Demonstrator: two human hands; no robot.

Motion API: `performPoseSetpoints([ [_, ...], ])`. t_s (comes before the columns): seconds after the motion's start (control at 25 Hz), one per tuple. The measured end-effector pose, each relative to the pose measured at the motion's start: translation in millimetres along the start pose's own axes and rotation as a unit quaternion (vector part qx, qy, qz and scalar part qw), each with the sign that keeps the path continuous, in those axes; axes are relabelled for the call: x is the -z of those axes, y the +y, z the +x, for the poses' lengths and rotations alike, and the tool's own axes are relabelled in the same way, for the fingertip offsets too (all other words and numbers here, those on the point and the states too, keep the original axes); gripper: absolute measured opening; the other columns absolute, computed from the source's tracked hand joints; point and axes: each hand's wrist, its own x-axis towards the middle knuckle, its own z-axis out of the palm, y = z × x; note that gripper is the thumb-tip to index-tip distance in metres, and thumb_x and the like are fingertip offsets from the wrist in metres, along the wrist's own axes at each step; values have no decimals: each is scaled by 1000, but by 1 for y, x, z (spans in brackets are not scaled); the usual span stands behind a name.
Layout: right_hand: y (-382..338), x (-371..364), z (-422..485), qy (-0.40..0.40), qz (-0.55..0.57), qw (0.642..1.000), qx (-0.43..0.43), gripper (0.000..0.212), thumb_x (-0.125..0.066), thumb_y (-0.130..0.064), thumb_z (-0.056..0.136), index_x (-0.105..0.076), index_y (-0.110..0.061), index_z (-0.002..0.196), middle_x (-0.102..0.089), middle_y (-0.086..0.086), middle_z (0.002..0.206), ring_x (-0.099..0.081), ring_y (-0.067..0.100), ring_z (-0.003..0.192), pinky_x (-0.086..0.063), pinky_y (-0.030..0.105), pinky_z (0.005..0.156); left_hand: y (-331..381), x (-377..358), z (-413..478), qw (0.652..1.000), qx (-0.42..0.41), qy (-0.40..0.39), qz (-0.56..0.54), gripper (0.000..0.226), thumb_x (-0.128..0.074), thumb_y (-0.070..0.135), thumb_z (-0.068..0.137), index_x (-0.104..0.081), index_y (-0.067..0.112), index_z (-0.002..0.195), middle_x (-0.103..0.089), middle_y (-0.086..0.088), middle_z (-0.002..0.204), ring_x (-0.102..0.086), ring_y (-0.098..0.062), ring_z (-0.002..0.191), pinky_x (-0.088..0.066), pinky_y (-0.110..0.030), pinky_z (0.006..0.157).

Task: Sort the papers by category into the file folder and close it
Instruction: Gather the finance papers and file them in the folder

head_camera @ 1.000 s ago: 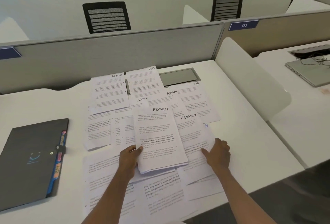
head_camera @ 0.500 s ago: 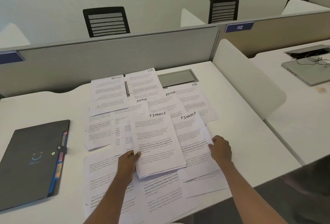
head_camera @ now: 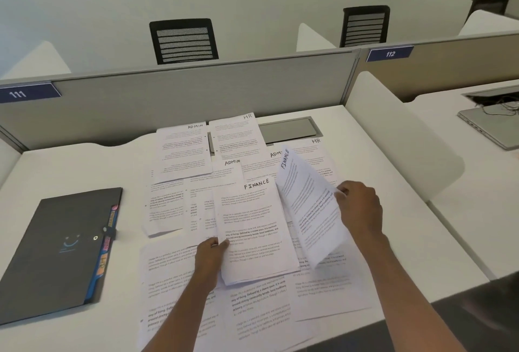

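Printed sheets marked ADMIN (head_camera: 184, 152), HR (head_camera: 238, 135) and FINANCE lie spread over the white desk (head_camera: 70, 166). My left hand (head_camera: 212, 253) pinches the left edge of a small stack topped by a FINANCE sheet (head_camera: 254, 228). My right hand (head_camera: 361, 208) grips the right edge of a second FINANCE sheet (head_camera: 306, 205), which is lifted off the desk and tilted on edge. The dark grey file folder (head_camera: 56, 250) lies closed at the left with coloured tabs along its right side.
A grey partition (head_camera: 196, 90) runs along the back of the desk and a white divider (head_camera: 393, 132) stands at the right. A grey cable hatch (head_camera: 289, 129) sits behind the papers. A laptop (head_camera: 491, 124) rests on the neighbouring desk. More sheets (head_camera: 252, 318) reach the near edge.
My right hand has taken hold of the second FINANCE sheet and raised it off the desk, tilting it up. My left hand keeps its hold on the FINANCE stack.
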Motion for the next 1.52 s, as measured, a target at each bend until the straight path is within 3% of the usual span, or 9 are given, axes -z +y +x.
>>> performPoseSetpoints([
  [0.2, -30, 17, 0, 39, 84, 995, 24, 9, -69, -15, 96, -73, -8, 92, -73, 5, 84, -62, 24, 71, -45, 25, 65, 8, 0, -11, 999, 7, -17, -30, 13, -71, 2, 95, -75, 7, 107, -80, -9, 105, -76, -32, 98, -63, -49, 91],
  [0.48, -26, -45, -14, -81, 306, 944, -91, 8, -75, -10, 89, -72, -13, 83, -70, -3, 75, -64, 17, 74, -46, 22, 67, 2, 5, -17, 1000, 4, 2, -14, 6, -75, 6, 94, -77, 9, 99, -80, -9, 103, -76, -31, 95, -64, -47, 88],
  [0.6, -20, -92, -40, -155, 302, 932, -130, 3, -73, -8, 91, -73, -11, 92, -73, -1, 84, -66, 12, 77, -47, 17, 65, -2, 5, -15, 999, 16, 25, -20, 22, -61, 15, 102, -73, -3, 98, -78, -21, 98, -73, -34, 86, -57, -41, 75],
  [0.68, -15, -119, -54, -171, 287, 931, -149, 9, -70, -5, 91, -72, -7, 83, -73, 2, 79, -64, 12, 69, -45, 17, 58, -2, 3, -17, 999, 16, 24, -40, 33, -52, 18, 106, -71, -8, 100, -77, -26, 99, -69, -29, 79, -53, -40, 69],
  [0.84, -11, -150, -67, -129, 238, 950, -152, 11, -65, -1, 92, -69, -5, 82, -72, 6, 82, -63, 17, 70, -39, 16, 55, -2, 1, -19, 998, 8, 39, -52, 43, -48, 31, 111, -73, 1, 94, -79, -20, 94, -73, -33, 85, -61, -47, 81],
  [1.04, -8, -165, -64, -114, 221, 961, -124, 5, -62, 1, 94, -65, -2, 90, -71, 9, 88, -67, 28, 79, -49, 26, 66, -7, 2, -20, 1000, -12, 10, 5, 6, -71, 20, 97, -76, 19, 100, -80, 1, 101, -76, -27, 99, -63, -53, 92],
  [1.24, 0, -173, -60, -157, 183, 968, -65, 30, -67, -12, 94, -60, -5, 122, -65, 10, 119, -64, 27, 110, -55, 36, 91, -2, 4, -26, 999, -18, 4, -34, 20, -73, 3, 94, -75, 15, 110, -81, -6, 109, -77, -26, 100, -64, -48, 92],
  [1.36, 3, -159, -48, -151, 179, 972, -25, 46, -70, -27, 93, -53, -10, 132, -58, 5, 124, -59, 23, 114, -53, 36, 93, 5, 6, -32, 995, -13, -18, -97, 20, -73, 1, 96, -72, 10, 114, -83, -8, 106, -79, -29, 99, -66, -39, 77],
  [1.52, 18, -141, -21, -254, 296, 915, -105, 50, -73, -40, 91, -56, -15, 131, -63, -5, 123, -64, 19, 111, -52, 35, 97, 16, -2, -49, 989, -10, -73, -125, 21, -70, 8, 99, -70, 12, 120, -83, -8, 108, -79, -29, 101, -66, -42, 81],
])
